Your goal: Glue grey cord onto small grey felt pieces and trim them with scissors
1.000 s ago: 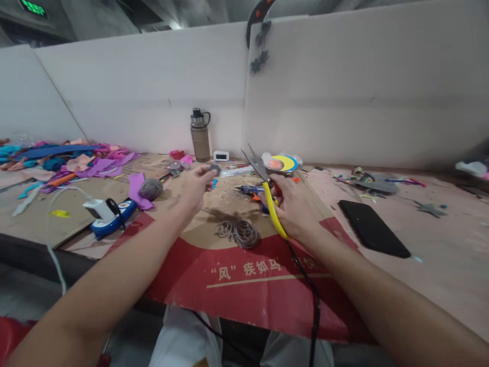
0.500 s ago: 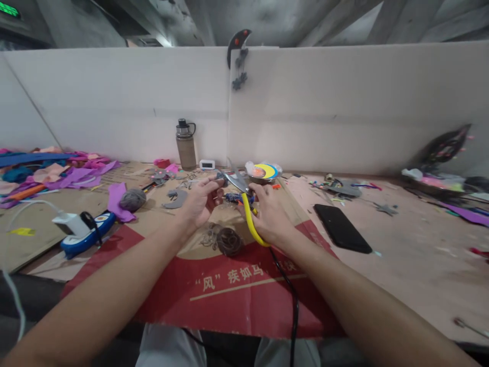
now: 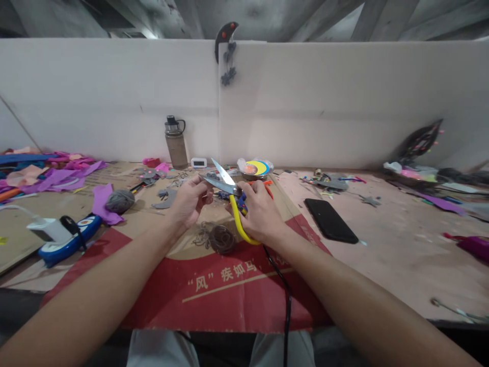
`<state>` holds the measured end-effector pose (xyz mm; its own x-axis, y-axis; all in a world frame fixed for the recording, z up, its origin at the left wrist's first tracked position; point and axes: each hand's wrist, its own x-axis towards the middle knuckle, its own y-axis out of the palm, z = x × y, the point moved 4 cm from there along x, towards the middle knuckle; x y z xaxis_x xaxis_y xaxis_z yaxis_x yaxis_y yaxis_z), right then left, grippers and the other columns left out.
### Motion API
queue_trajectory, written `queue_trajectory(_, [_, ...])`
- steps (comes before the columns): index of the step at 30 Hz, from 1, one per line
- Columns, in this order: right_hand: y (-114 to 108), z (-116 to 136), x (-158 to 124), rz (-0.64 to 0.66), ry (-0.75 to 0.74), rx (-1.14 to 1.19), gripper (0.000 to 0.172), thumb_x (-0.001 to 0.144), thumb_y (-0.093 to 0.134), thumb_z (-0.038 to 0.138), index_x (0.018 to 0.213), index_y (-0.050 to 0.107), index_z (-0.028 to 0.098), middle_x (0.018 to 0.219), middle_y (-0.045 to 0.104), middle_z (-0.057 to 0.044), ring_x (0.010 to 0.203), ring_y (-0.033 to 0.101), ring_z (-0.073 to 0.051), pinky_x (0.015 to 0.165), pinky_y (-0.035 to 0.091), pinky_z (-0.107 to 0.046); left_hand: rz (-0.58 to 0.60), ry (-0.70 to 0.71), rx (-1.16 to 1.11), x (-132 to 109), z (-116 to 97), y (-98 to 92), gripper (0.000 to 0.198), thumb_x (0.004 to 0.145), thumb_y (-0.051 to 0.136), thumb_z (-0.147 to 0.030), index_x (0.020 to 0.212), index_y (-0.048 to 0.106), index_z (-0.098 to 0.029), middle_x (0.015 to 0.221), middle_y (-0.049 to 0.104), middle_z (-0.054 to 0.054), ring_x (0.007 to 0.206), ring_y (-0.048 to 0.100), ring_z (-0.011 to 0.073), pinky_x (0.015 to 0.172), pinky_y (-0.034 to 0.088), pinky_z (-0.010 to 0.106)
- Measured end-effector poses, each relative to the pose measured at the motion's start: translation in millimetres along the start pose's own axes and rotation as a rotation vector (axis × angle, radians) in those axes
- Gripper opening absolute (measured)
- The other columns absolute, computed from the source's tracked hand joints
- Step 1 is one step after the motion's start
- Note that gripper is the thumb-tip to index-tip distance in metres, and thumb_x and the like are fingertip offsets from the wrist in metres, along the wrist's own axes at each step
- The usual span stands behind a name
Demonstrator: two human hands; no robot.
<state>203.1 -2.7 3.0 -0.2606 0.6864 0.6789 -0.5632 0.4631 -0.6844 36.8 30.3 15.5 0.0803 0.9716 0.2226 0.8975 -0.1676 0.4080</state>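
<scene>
My right hand (image 3: 262,211) is closed round yellow-handled scissors (image 3: 237,221), their blades parted and pointing up and left. Close to the blade tips, my left hand (image 3: 193,201) pinches with thumb and finger; whatever it holds is too small and hidden to make out. Behind my right hand lies a blue tool (image 3: 242,205), mostly covered. A ball of brown-grey yarn (image 3: 222,239) with loose strands sits on the cardboard (image 3: 229,295) below both hands. Left of them lie a grey crescent cutout (image 3: 166,200) and a grey yarn ball (image 3: 119,202).
A bottle (image 3: 175,145), a small white digital display (image 3: 198,163) and a bowl (image 3: 254,176) with a yellow-and-blue disc stand by the partition. A phone (image 3: 330,220) lies right, a blue power strip (image 3: 71,239) left. Felt scraps (image 3: 57,178) heap at far left. A black cord (image 3: 287,306) crosses the front edge.
The scissor blades have opened wider and turned more to the left. The grey piece visible at my left fingertips before is now hidden. My view has shifted slightly right.
</scene>
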Motion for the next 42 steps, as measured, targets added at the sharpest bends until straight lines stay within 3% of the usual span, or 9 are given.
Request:
queue_trajectory(7, [-2,1,0,-0.01,-0.015,-0.101,0.047,0.085,0.055,0.042,0.126,0.051,0.019,0.101,0.048,-0.013,0.09,0.05,-0.026,0.079,0.045,-0.041,0.016,0.043,0.098,-1,1,1.7,0.014,0.061,0.07,-0.013,0.063,0.056,-0.016,0.054,0.048,-0.004,0.048,0.04,0.0056,0.045,0.03,0.019])
queue_trajectory(23, [-3,-1,3,0.003,-0.004,-0.243,0.043,0.089,0.048,0.044,0.126,0.052,0.022,0.1,0.051,-0.014,0.077,0.053,-0.023,0.059,0.041,-0.032,0.029,0.054,0.127,-2,1,-0.4,0.01,0.063,0.07,-0.015,0.067,0.061,-0.016,0.057,0.051,-0.003,0.049,0.042,0.0059,0.047,0.032,0.02])
queue_trajectory(30, [-4,-3,2,-0.007,-0.032,-0.315,0.041,0.088,0.046,0.039,0.125,0.055,0.023,0.096,0.054,-0.013,0.071,0.053,-0.022,0.057,0.037,-0.031,0.026,0.034,0.096,-2,0,0.4,0.016,0.062,0.074,-0.018,0.07,0.061,-0.017,0.061,0.054,-0.003,0.048,0.042,0.0052,0.046,0.031,0.019])
queue_trajectory(34, [-5,-6,4,0.006,0.022,-0.187,0.038,0.089,0.048,0.044,0.118,0.058,0.023,0.091,0.057,-0.011,0.067,0.052,-0.02,0.057,0.037,-0.031,0.011,0.045,0.104,0,0,-2.8,0.017,0.064,0.076,-0.02,0.072,0.062,-0.016,0.063,0.056,-0.003,0.05,0.045,0.0052,0.045,0.032,0.018])
queue_trajectory(38, [-2,-13,8,0.046,0.122,0.107,0.034,0.091,0.047,0.048,0.107,0.059,0.021,0.083,0.059,-0.006,0.071,0.055,-0.02,0.064,0.043,-0.031,-0.005,0.015,0.115,1,1,-6.2,0.018,0.065,0.075,-0.022,0.074,0.06,-0.016,0.075,0.067,0.003,0.06,0.059,0.0098,0.049,0.04,0.019])
queue_trajectory(42, [2,-16,7,0.034,0.105,0.104,0.045,0.088,0.051,0.051,0.121,0.053,0.021,0.102,0.053,-0.01,0.084,0.057,-0.022,0.073,0.047,-0.036,0.0,0.017,0.099,1,-1,-5.4,0.017,0.065,0.072,-0.02,0.075,0.059,-0.015,0.075,0.069,0.005,0.059,0.061,0.0109,0.05,0.043,0.021])
